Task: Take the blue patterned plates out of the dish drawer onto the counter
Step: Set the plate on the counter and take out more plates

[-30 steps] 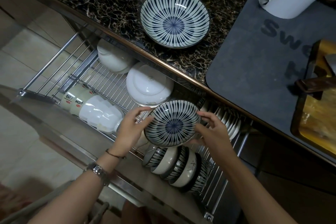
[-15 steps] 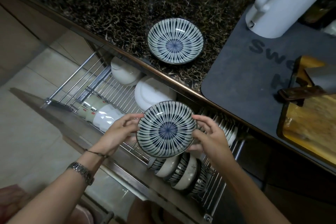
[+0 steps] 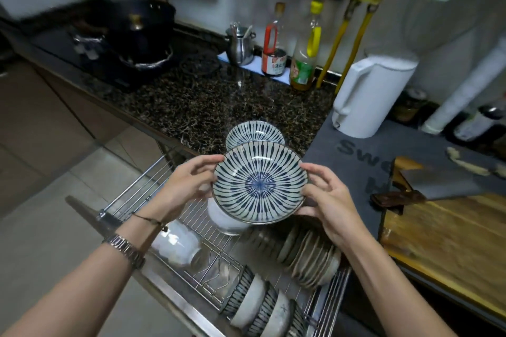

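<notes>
- I've got the blue patterned plate (image 3: 260,182) pinched by opposite rims, left hand (image 3: 189,180) and right hand (image 3: 328,197), above the drawer (image 3: 332,298).
- Glazed, rigid, breakable; rim grip suits it, table (image 3: 191,107) edge ahead.

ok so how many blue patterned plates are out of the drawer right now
2: one plate on the counter, partly hidden behind the held plate gripped by the left hand and right hand.

Dim kitchen, motion blur, wide-angle edge distortion
</notes>
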### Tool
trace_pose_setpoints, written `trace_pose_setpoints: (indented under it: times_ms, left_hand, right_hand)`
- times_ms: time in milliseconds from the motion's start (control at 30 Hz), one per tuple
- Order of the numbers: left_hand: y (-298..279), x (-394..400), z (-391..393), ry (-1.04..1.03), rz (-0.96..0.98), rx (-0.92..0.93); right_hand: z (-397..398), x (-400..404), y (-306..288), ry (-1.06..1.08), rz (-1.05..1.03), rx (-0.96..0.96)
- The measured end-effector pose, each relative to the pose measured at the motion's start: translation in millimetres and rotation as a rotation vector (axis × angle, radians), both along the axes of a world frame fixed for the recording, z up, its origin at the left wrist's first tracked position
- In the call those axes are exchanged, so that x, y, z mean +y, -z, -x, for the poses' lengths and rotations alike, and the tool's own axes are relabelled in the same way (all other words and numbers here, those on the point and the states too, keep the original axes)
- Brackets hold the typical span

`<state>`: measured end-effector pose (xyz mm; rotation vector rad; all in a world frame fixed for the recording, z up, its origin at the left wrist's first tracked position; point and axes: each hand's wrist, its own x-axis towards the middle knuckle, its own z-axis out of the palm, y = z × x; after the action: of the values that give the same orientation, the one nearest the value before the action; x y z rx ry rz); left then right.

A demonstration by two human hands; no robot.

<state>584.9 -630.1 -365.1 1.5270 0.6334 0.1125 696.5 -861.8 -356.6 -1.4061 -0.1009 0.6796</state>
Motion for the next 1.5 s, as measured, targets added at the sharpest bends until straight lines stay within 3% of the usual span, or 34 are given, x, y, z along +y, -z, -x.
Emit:
trace_pose_setpoints:
  times_ms: [267,800,1267,1500]
  left_hand:
    - [-50,40,-39,-0.003,-0.009,-0.111]
    - [-79,245,-97,0.168,-0.004,-0.083]
    - [-55,295,-140,0.113,-0.016,-0.047]
    - [-6,346,-197,0.226,-0.008,-0.014]
  right_hand:
    - [-23,39,-43,0.068,-0.013,-0.103]
    - [-46,235,-47,0.21,0.051,-0.107]
    - [-93,293,-27,0.113,0.113,-0.107]
    - [-127,343,11,0.224,0.195,-0.046]
